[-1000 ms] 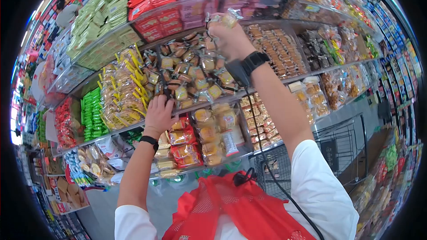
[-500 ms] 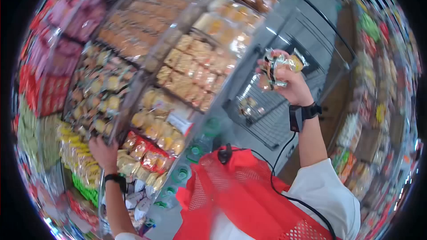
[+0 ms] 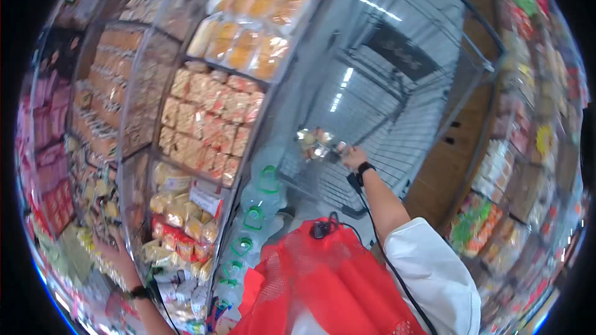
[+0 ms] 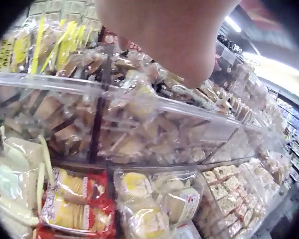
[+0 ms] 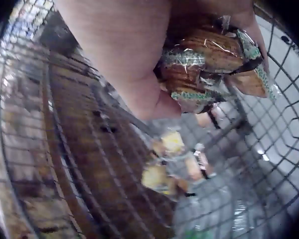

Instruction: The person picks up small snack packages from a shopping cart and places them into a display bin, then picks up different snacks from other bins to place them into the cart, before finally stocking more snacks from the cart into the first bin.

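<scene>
My right hand [image 3: 355,157] is low over the wire cart [image 3: 397,111]. In the right wrist view, the fingers and thumb of that hand [image 5: 139,55] curl round several wrapped brown pastries [image 5: 209,55]. Beneath them, a few wrapped small cakes [image 5: 169,144] lie in the bottom of the cart; the head view also shows these cakes [image 3: 315,142]. My left hand [image 3: 113,248] rests by the bin of small wrapped cakes, its fingers loosely extended. The left wrist view has this hand [image 4: 164,40] above the clear bin front [image 4: 164,107], fingertips hidden.
Shelf bins at the left hold flat snack packs [image 3: 205,111], bagged buns [image 3: 248,43] and red packs [image 3: 177,236]. Green-capped bottles [image 3: 253,217] stand under the shelf edge. Another packed display [image 3: 521,167] runs down the right side. A black cable hangs from my right wrist.
My right hand has moved from the bins to the cart with pastries in it and is now lower there. The view has turned toward the cart. My left hand remains by the bins.
</scene>
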`<state>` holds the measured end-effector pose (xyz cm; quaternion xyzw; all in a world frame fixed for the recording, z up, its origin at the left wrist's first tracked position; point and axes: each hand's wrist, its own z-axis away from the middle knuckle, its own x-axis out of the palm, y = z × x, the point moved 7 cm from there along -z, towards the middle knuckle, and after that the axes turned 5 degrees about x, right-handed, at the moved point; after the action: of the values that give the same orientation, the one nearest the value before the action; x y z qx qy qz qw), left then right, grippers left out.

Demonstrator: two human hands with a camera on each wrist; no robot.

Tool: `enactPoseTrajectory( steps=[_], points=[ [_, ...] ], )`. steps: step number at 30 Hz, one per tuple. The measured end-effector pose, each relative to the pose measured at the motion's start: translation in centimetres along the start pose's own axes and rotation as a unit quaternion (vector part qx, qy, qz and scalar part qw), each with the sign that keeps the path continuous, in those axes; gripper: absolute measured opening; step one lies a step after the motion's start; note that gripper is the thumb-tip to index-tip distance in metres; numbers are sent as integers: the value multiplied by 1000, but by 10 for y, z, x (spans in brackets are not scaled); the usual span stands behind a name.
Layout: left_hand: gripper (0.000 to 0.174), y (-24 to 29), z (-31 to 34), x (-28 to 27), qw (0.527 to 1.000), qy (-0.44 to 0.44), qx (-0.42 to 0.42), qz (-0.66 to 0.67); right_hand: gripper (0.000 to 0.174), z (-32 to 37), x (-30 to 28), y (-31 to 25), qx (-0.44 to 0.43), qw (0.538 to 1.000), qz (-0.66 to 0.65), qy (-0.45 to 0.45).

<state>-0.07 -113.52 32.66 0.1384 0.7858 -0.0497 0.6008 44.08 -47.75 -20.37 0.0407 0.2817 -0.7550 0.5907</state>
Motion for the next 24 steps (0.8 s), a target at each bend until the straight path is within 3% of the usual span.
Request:
enactPoseTrajectory(
  steps=[1, 2, 3, 4, 5, 7, 8, 9, 10, 11, 14, 19, 21, 23, 24],
  points=[
    [79, 9, -12, 2, 999, -21, 21, -27, 46, -18, 26, 8, -4, 995, 74, -64],
    [82, 12, -27, 7, 997, -36, 37, -62, 55, -27, 41, 9, -18, 977, 210, -30],
    [83, 19, -36, 14, 999, -25, 9, 28, 66, -76, 78, 54, -55, 986, 131, -85],
    [86, -6, -44, 24, 996, -50, 17, -70, 77, -41, 68, 22, -18, 988, 135, -75],
    [94, -17, -56, 31, 996, -66, 22, -62, 86, -71, 91, 49, -56, 990, 104, -74],
    [101, -18, -73, 39, 995, -81, -43, -49, 86, -103, 118, 76, -52, 983, 157, -75],
    [103, -14, -78, 44, 989, -108, -94, -47, 82, -122, 136, 106, -3, 992, 69, -108],
    [105, -1, -83, 41, 992, -93, -75, -31, 78, -134, 146, 119, 54, 989, -19, -136],
    [108, 9, -87, 41, 995, -81, -54, -12, 71, -106, 136, 85, 69, 987, -54, -137],
    [110, 18, -89, 41, 996, -76, -43, -3, 71, -113, 142, 91, 75, 981, -117, -133],
    [115, 37, -94, 39, 997, -65, -30, 1, 79, -104, 142, 90, 45, 984, -115, -126],
    [118, 59, -99, 24, 999, -39, 5, -10, 106, -47, 107, 42, 11, 985, 70, -158],
    [119, 85, -115, 13, 998, -32, 33, 50, 105, -17, 67, 1, -74, 968, 227, -72],
    [121, 125, -143, 4, 988, -52, 69, 124, 88, -3, 32, -1, -50, 970, 227, 70],
    [122, 125, -155, 8, 988, -69, 94, 99, 81, 10, 20, -4, -41, 976, 203, 62]
  ],
)
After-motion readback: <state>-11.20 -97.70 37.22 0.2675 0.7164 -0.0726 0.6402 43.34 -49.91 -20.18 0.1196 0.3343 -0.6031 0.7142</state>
